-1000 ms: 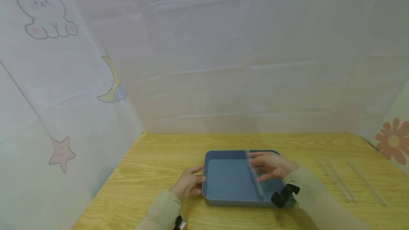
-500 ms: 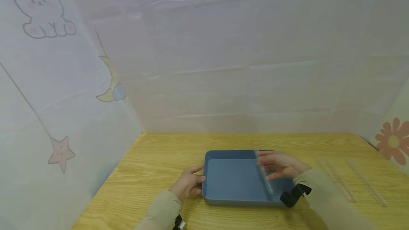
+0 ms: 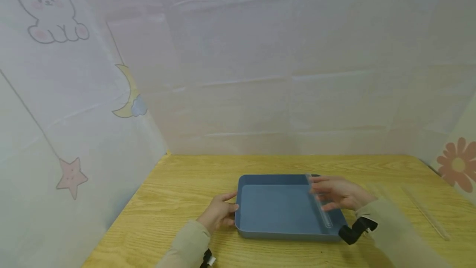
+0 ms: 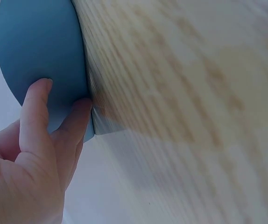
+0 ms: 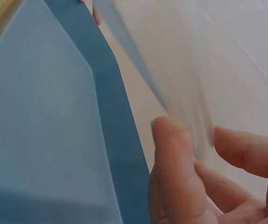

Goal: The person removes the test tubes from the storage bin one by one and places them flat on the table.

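Observation:
A shallow blue-grey rectangular tray (image 3: 275, 210) sits on the wooden table. Against the outside of its left wall rest the fingers of my left hand (image 3: 217, 212); the left wrist view has the fingertips (image 4: 43, 86) touching that wall, one low near the table. My right hand (image 3: 340, 193) is over the tray's right part. Between thumb and fingers it pinches a long clear tube (image 3: 325, 217), slanting from the back rim toward the front right. The tube is faint and blurred in the right wrist view. Whether it touches the tray floor I cannot tell.
Right of the tray another clear stick-like piece (image 3: 424, 212) lies on the table (image 3: 186, 202). More of them are mostly hidden behind the right sleeve (image 3: 394, 222). White printed sheets (image 3: 241, 73) hang behind the table and at its sides.
My right hand has moved steadily to the right over the tray, carrying the clear tube. The sleeve now covers most of the nearer clear pieces. Left hand and tray stay put.

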Available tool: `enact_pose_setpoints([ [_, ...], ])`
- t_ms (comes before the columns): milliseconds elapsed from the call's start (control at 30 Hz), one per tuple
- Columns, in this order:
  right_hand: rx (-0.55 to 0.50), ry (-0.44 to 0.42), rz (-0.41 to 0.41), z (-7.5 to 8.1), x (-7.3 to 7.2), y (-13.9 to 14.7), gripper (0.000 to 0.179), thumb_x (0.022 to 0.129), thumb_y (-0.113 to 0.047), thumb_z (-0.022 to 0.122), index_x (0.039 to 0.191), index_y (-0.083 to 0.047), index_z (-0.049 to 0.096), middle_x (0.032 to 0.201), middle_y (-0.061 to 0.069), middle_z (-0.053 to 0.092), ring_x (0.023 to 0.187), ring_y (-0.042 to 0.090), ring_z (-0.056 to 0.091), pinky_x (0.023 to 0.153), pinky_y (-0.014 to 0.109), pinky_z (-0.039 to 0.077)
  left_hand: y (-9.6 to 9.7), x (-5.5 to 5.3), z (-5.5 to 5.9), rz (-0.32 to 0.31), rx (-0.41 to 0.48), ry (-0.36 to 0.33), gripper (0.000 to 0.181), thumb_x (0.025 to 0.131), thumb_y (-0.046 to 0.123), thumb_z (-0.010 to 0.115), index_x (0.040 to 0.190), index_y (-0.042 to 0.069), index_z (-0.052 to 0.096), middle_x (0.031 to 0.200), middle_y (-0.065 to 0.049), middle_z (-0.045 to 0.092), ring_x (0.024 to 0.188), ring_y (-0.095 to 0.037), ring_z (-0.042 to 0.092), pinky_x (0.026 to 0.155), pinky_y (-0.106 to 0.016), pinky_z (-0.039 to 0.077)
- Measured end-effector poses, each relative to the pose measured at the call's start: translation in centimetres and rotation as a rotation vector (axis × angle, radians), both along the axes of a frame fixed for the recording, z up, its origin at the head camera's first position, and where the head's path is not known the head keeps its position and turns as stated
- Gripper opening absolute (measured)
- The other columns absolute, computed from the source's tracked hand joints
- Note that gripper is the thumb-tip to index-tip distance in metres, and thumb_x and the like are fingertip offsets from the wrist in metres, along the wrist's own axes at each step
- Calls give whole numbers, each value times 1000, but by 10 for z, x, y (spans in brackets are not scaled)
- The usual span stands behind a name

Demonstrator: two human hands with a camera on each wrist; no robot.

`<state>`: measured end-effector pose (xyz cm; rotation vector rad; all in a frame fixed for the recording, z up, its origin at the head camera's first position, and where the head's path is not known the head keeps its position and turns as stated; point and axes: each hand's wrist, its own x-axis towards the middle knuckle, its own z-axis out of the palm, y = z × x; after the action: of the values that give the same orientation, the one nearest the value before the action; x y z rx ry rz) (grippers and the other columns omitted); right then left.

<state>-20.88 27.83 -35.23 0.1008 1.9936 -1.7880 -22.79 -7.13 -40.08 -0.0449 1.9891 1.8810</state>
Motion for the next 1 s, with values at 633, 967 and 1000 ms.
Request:
enact_pose_setpoints([
  [633,-105,-19,23,0,9,33,72,100,-19,57,154,1,14,118,4,55,88,18,57,73,36,55,0,0,0,5,-7,3,54,95,-8,54,146,-3,38,112,-25,66,77,-20,67,58,-29,56],
  [967,-51,-26,2,-5,12,51,66,100,-19,56,153,-1,22,119,6,57,92,19,57,75,38,53,0,0,-1,5,-3,-2,54,95,-8,53,146,-3,38,112,-24,65,77,-19,67,58,-30,56],
  [1000,-37,-26,2,-5,12,52,68,100,-19,56,154,0,19,123,11,56,97,22,57,77,39,53,0,0,0,5,-5,-2,54,95,-8,53,146,-3,38,112,-24,66,76,-19,67,58,-29,56],
])
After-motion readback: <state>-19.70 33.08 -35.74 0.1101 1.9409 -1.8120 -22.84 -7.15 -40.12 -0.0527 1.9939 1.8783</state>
